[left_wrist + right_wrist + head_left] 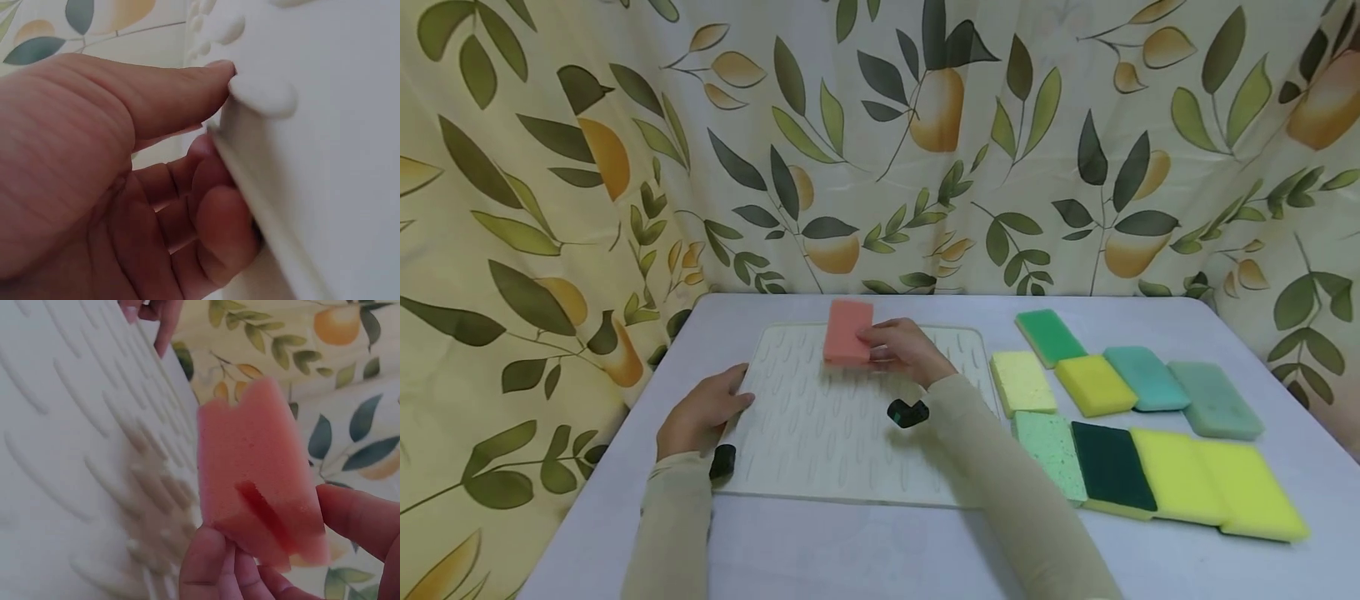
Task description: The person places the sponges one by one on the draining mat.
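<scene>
My right hand (pixel 910 350) holds a pink sponge (pixel 848 332) by its edges, above the far part of a white ridged mat (pixel 820 433). In the right wrist view, the sponge (pixel 250 450) is notched at its far end and has a darker red streak; its shadow falls on the mat. My left hand (pixel 702 410) grips the mat's left edge. The left wrist view shows the thumb (pixel 200 87) on the upper side and curled fingers (pixel 219 219) at the underside of the rim.
Right of the mat, several sponges lie close together: a green one (pixel 1049 337), a pale yellow one (pixel 1022 382), a teal one (pixel 1146 377), a dark green-topped one (pixel 1112 467) and bright yellow ones (pixel 1251 487). A leaf-patterned curtain (pixel 880 225) hangs behind the white table (pixel 820 546).
</scene>
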A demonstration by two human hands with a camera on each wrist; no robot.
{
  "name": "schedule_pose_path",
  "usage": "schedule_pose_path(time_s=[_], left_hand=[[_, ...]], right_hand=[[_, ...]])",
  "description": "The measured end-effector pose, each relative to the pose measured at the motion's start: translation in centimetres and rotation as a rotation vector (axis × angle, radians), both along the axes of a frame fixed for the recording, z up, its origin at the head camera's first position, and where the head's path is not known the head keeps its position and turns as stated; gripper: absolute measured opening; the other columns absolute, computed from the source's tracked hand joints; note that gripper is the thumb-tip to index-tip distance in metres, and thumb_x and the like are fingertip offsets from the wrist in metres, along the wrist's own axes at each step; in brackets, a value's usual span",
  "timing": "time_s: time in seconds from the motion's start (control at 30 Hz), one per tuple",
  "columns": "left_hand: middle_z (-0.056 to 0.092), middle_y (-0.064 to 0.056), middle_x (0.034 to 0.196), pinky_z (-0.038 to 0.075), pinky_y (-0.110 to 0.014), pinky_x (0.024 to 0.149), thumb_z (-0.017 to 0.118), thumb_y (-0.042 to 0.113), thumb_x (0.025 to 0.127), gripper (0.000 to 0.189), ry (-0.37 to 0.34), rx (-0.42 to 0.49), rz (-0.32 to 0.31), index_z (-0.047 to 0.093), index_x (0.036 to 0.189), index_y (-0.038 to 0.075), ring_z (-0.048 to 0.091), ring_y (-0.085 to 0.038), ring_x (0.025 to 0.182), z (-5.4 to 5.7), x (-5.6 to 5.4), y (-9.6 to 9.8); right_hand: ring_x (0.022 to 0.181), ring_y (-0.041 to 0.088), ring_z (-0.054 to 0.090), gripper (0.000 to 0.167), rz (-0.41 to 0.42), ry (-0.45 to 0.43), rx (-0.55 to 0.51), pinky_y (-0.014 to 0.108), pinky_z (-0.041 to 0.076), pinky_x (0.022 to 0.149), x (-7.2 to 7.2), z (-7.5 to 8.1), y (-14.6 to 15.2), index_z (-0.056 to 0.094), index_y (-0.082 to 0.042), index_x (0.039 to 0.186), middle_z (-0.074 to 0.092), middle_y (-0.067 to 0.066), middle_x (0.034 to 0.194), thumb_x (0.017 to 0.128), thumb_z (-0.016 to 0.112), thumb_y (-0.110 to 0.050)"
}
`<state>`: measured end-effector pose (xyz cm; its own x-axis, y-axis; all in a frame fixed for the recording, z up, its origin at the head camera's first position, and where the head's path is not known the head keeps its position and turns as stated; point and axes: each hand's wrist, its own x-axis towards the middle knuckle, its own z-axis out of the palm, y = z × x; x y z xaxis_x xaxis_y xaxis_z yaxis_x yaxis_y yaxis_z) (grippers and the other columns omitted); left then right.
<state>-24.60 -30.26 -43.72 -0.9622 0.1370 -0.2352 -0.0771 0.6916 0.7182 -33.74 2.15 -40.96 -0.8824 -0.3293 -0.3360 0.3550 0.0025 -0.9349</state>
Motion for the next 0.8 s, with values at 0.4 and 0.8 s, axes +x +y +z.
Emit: schedule_pose_path(time_s=[0.4,0.8], left_hand=[[0.054,-0.033,0.147,0.041,-0.06,0.112,0.059,0.01,0.108,0.063,0.039,-0.079,-0.027,0.033,0.164,-0.006,0.053,-0.043,0.128,-0.1,-0.3,-0.7],[0.06,-0.031,0.136,0.051,-0.052,0.095,0.059,0.012,0.108,0.063,0.022,-0.083,-0.002,0.034,0.164,-0.004,0.059,-0.039,0.112,0.1,-0.4,-0.4]], right_hand=[[0.096,0.027,0.073,0.052,0.074,0.047,0.07,0.045,0.058,0.097,0.2,0.0,-4.3,0.052,0.009,0.142,0.07,0.021,0.121,0.104,0.072,-0.021],[0.094,0.027,0.075,0.036,0.11,0.102,0.041,0.047,0.059,0.095,0.1,-1.0,-7.3,0.058,0.012,0.129,0.074,0.024,0.115,0.103,0.07,-0.011]])
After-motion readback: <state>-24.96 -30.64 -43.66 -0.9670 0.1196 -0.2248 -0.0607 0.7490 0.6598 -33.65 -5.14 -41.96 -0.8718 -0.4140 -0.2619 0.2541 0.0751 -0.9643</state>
